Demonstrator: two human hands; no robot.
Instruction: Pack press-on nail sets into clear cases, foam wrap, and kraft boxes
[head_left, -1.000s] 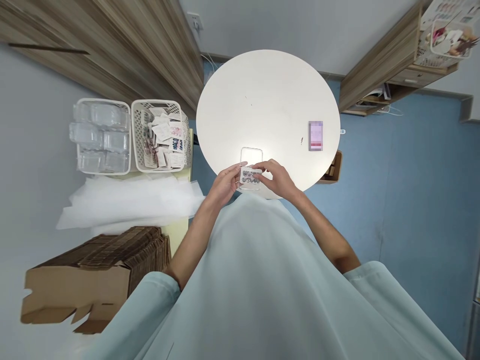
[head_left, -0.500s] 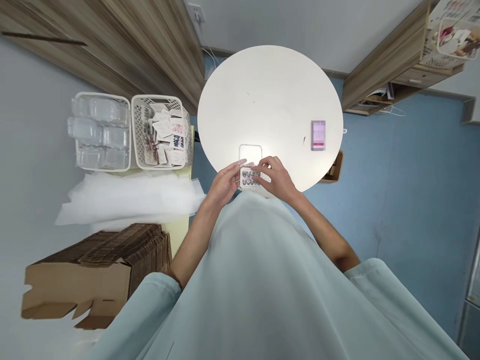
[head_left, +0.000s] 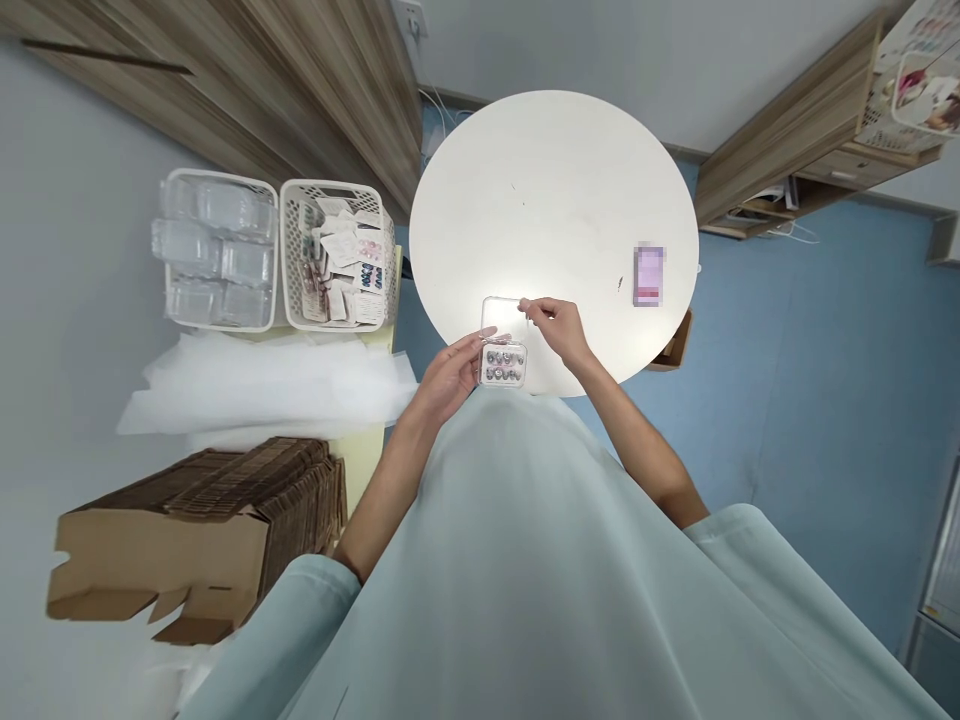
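Observation:
A small clear plastic case [head_left: 481,378] lies with its lid folded back at the table's near edge. Inside its base sit two rows of shiny false nails [head_left: 504,366], apparently on a white card. My left hand [head_left: 448,378] grips the case by its left side, with fingertips over the hinge. My right hand [head_left: 556,328] is closed in a pinch at the upper right corner of the transparent lid [head_left: 501,300]. What lies between those fingertips is too small to see well.
The round white table [head_left: 555,160] carries a pixelated purple box [head_left: 649,275] at its right. To the left stand a basket of clear plastic boxes [head_left: 217,250], a basket of nail packs [head_left: 337,260], white wrapping sheets [head_left: 270,385] and flattened cardboard boxes [head_left: 165,560].
My right hand has moved from over the false nails up to the lid's upper right corner, its fingers drawn into a pinch. My left hand stays at the case. The whole view shifted slightly.

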